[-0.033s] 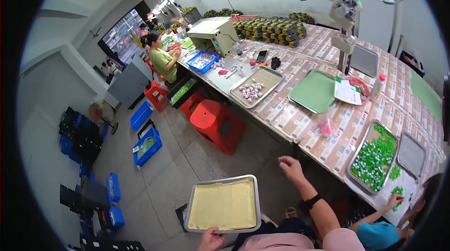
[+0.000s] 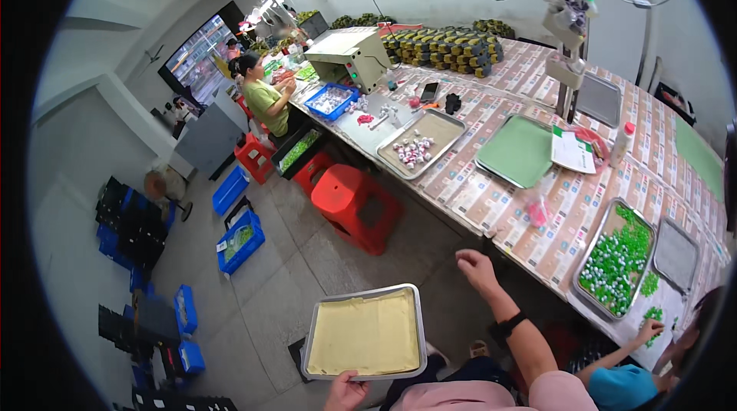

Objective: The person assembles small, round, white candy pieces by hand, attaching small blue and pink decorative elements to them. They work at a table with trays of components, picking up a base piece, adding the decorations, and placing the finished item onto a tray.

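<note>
My left hand (image 2: 348, 392) grips the near edge of a shallow metal tray (image 2: 421, 326), thumb over the rim. A yellowish sheet (image 2: 367, 336) lines the tray, with nothing lying on it. The tray is held above the floor, in front of my body and away from the table. My right hand (image 2: 477, 271) hangs in the air to the right of the tray, near the table's edge. Its fingers are loosely curled in, and no object shows in them. A dark band (image 2: 508, 326) circles that wrist.
A long table (image 2: 491, 203) runs along the right, bearing a tray of green and white pieces (image 2: 614, 265), a green-lined tray (image 2: 516, 151) and a tray of white-and-red pieces (image 2: 422, 142). Co-workers sit at left (image 2: 267, 100) and lower right (image 2: 626, 384). Red stools (image 2: 355, 200) and blue crates (image 2: 242, 246) stand on the floor.
My right hand has risen slightly. The view has shifted a little, and my left hand keeps its hold on the tray.
</note>
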Motion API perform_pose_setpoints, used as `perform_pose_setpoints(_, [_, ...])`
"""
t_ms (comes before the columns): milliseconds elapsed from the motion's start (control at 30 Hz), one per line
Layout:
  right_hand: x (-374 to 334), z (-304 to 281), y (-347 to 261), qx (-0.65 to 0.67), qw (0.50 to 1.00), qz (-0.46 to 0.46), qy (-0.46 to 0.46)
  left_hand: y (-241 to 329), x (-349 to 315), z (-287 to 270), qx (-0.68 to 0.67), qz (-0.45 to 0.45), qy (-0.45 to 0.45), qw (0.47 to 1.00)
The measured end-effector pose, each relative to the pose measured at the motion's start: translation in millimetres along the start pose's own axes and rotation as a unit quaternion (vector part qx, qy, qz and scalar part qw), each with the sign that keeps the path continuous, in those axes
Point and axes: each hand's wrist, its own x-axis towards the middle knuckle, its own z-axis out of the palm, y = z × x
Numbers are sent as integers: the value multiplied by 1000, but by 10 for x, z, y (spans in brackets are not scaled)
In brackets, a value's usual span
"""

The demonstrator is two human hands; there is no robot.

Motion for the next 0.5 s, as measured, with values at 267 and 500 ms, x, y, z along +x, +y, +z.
perform_pose_setpoints(267, [2176,782,275,-3,991,119,59,1549,1176,736,-40,6,-67,997])
perform_pose_setpoints(500, [3196,934,797,63,969,196,138,2813,1980,1240,39,-29,-127,991])
